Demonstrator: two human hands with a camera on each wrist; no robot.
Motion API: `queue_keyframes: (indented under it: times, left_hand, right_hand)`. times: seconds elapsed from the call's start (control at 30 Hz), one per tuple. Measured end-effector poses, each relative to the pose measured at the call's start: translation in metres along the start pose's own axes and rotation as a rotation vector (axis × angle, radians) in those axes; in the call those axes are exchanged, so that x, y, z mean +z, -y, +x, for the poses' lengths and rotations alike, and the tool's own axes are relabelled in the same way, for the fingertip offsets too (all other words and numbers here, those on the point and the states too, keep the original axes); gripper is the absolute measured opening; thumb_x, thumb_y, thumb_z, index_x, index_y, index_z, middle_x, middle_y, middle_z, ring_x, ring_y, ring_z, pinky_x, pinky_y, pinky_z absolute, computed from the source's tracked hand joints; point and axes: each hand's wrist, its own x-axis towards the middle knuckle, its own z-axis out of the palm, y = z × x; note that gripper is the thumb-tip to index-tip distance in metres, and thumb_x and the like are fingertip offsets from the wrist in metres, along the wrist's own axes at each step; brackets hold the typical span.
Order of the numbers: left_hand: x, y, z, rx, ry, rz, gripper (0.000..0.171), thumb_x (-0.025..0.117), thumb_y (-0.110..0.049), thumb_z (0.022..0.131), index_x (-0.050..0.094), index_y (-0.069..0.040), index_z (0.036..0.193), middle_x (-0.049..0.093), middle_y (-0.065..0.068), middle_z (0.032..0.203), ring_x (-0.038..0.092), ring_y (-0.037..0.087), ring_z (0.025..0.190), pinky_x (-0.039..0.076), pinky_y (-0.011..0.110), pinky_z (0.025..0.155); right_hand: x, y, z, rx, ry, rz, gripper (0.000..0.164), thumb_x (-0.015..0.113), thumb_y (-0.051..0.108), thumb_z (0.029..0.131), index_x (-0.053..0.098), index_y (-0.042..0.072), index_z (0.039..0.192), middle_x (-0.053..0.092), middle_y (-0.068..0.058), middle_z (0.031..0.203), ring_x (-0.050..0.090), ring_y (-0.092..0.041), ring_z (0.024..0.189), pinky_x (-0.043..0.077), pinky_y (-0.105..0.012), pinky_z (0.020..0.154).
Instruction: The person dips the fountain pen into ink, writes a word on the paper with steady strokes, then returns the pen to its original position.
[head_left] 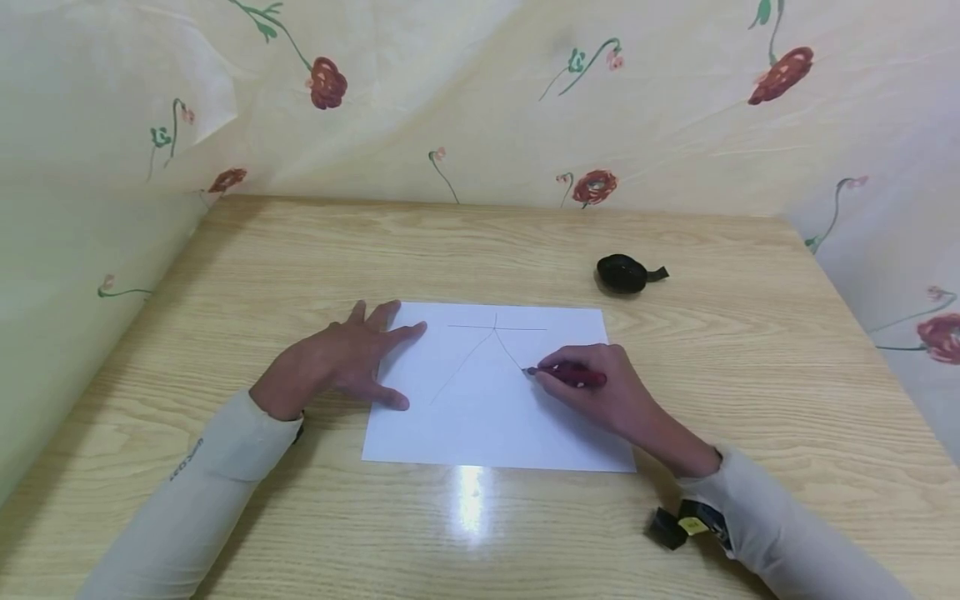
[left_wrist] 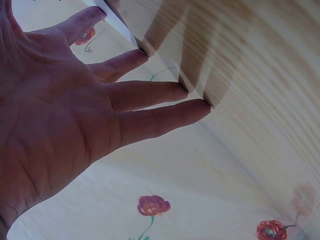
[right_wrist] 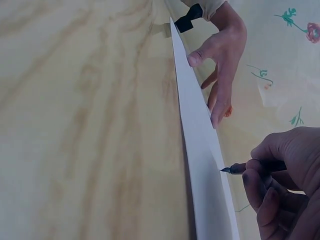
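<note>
A white sheet of paper (head_left: pixel 465 433) lies on the wooden table, with thin drawn lines: a horizontal line, a short upright crossing it, and two slanting lines spreading down from beneath. My right hand (head_left: pixel 600 383) pinches a dark red pen (head_left: pixel 581 375), its pointed tip at the lower end of the right slanting line. In the right wrist view the pen's narrow dark tip (right_wrist: pixel 227 170) meets the sheet. My left hand (head_left: pixel 356 354) is spread over the sheet's left edge, thumb and some fingertips on the paper. Its other fingertips (left_wrist: pixel 205 106) rest on the table in the left wrist view.
A rounded glossy black object (head_left: pixel 622 274) with a short flat tab sits beyond the sheet's upper right corner. Flower-patterned cloth (head_left: pixel 487 100) rises behind the table (head_left: pixel 315 250) and along both sides. A black device (head_left: pixel 705 525) is strapped at the right wrist.
</note>
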Motion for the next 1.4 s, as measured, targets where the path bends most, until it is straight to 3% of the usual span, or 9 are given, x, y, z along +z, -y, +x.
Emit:
queue_keyframes:
  times: [0.23,1.4]
  left_hand:
    - [0.003,-0.002,-0.001,-0.001,-0.006,0.005,0.106,0.078,-0.059,0.077,0.023,-0.024,0.16,0.004,0.022,0.164,0.002,0.06,0.143,0.022,0.076,0.104]
    - [0.016,-0.01,-0.002,-0.022,-0.03,0.017,0.106,0.079,-0.058,0.077,0.023,-0.024,0.16,0.005,0.022,0.164,0.003,0.059,0.143,0.022,0.075,0.105]
  right_hand:
    - [0.0,-0.002,-0.006,0.017,-0.004,-0.014,0.009,0.079,0.004,0.084,0.079,0.009,0.091,0.075,0.003,0.082,0.059,-0.005,0.059,0.041,-0.016,0.05]
    - [-0.002,-0.007,-0.037,0.008,-0.006,-0.01,0.006,0.079,0.007,0.084,0.079,0.009,0.09,0.075,0.004,0.083,0.063,-0.005,0.064,0.049,-0.018,0.055]
